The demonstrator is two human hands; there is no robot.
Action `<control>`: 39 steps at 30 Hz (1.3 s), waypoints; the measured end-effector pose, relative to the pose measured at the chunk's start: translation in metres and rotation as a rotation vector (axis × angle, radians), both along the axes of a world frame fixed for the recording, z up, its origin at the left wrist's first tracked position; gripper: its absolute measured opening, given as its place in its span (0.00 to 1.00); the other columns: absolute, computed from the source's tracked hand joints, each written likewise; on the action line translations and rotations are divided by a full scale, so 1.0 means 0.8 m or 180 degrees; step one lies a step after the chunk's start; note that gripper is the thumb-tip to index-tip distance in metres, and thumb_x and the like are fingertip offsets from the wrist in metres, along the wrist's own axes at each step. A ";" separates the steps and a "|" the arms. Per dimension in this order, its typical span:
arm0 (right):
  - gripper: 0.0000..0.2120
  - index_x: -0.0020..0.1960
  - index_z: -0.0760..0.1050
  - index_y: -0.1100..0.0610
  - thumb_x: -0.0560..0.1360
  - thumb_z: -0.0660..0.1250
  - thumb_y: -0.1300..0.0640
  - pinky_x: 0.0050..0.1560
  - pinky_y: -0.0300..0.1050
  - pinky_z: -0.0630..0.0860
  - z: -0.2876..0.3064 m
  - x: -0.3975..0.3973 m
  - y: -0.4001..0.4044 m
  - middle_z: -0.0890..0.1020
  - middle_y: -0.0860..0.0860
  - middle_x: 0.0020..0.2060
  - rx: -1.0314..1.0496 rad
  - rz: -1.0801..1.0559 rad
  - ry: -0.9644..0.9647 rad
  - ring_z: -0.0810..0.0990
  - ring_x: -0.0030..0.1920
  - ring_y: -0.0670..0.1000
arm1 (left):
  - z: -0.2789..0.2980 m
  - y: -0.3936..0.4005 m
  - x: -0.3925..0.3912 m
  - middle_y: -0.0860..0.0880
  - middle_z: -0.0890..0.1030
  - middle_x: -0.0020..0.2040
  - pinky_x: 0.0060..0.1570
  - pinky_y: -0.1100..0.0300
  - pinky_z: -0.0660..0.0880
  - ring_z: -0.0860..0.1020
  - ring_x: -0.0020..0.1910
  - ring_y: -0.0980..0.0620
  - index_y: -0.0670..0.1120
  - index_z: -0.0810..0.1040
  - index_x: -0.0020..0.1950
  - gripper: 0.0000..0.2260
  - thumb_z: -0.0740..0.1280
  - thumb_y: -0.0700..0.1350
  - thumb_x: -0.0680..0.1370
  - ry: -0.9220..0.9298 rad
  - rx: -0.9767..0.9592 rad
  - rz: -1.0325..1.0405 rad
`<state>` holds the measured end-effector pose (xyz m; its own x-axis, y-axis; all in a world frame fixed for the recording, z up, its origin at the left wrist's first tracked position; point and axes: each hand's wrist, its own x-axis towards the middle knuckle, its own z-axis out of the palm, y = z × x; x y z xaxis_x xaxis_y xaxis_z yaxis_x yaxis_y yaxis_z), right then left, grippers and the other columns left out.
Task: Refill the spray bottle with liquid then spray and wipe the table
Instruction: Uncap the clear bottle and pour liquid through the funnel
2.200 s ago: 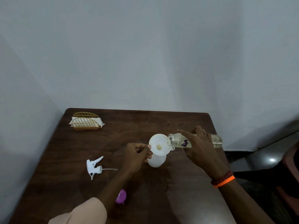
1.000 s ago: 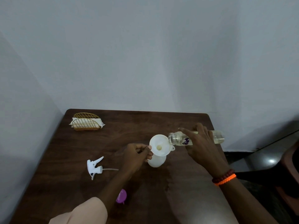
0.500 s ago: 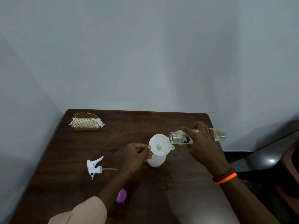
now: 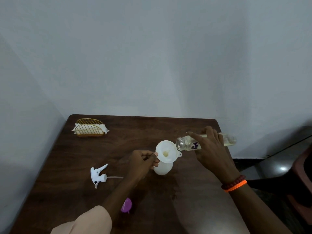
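A white spray bottle (image 4: 163, 168) without its head stands mid-table, a white funnel (image 4: 166, 151) seated in its neck. My left hand (image 4: 143, 162) pinches the funnel's left rim. My right hand (image 4: 211, 149) holds a clear refill bottle (image 4: 184, 142) lying almost flat, its open mouth over the funnel's right edge. Pale yellow liquid sits in the funnel's centre and in the bottle's far end (image 4: 229, 141). The white trigger head (image 4: 98, 176) with its dip tube lies on the table to the left. A purple cap (image 4: 126, 205) lies near my left forearm.
The dark wooden table (image 4: 76, 166) fits into a corner of grey walls. A gold wire holder with white tissues (image 4: 90, 129) stands at the back left. Beyond the table's right edge are dark floor and part of a reddish chair (image 4: 302, 168).
The refill bottle's far end has risen a little, so the bottle tips more towards the funnel. My left hand, the funnel and the spray bottle have stayed put.
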<state>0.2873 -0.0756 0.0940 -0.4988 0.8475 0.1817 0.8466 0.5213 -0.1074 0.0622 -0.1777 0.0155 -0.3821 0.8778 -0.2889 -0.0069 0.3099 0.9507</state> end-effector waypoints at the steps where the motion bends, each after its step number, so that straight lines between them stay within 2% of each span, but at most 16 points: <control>1: 0.31 0.68 0.76 0.48 0.67 0.76 0.62 0.59 0.57 0.72 0.000 0.000 0.001 0.73 0.58 0.58 0.0014 -0.0002 0.0000 0.74 0.57 0.59 | 0.000 0.000 0.000 0.45 0.88 0.37 0.40 0.54 0.83 0.86 0.36 0.48 0.40 0.87 0.45 0.08 0.71 0.43 0.80 0.0005 -0.0003 -0.0001; 7: 0.32 0.67 0.76 0.48 0.65 0.76 0.62 0.59 0.57 0.72 -0.003 0.003 0.003 0.73 0.58 0.57 0.0058 0.0003 -0.0004 0.74 0.56 0.58 | -0.002 0.000 0.000 0.44 0.88 0.36 0.38 0.55 0.82 0.86 0.34 0.49 0.39 0.86 0.45 0.08 0.71 0.42 0.80 -0.0054 0.0002 0.0021; 19: 0.31 0.66 0.77 0.47 0.64 0.77 0.61 0.58 0.56 0.72 -0.004 0.004 0.006 0.73 0.57 0.56 0.0201 -0.0020 -0.0014 0.74 0.55 0.57 | -0.002 -0.002 0.001 0.45 0.88 0.37 0.43 0.48 0.83 0.86 0.37 0.46 0.45 0.86 0.42 0.07 0.72 0.43 0.79 -0.0085 -0.0016 0.0005; 31: 0.31 0.65 0.78 0.48 0.64 0.77 0.62 0.59 0.57 0.73 -0.003 0.006 0.006 0.73 0.57 0.55 0.0281 -0.0015 0.0011 0.74 0.55 0.58 | 0.003 -0.004 0.002 0.45 0.88 0.37 0.40 0.54 0.83 0.86 0.36 0.49 0.42 0.86 0.45 0.07 0.71 0.42 0.79 -0.0084 -0.0016 -0.0017; 39: 0.30 0.66 0.78 0.47 0.65 0.75 0.62 0.59 0.56 0.71 -0.002 0.005 0.008 0.73 0.57 0.55 0.0283 -0.0005 0.0031 0.73 0.56 0.58 | 0.001 -0.005 0.002 0.46 0.88 0.37 0.41 0.51 0.83 0.86 0.36 0.48 0.43 0.86 0.43 0.07 0.71 0.42 0.79 -0.0072 0.0005 -0.0027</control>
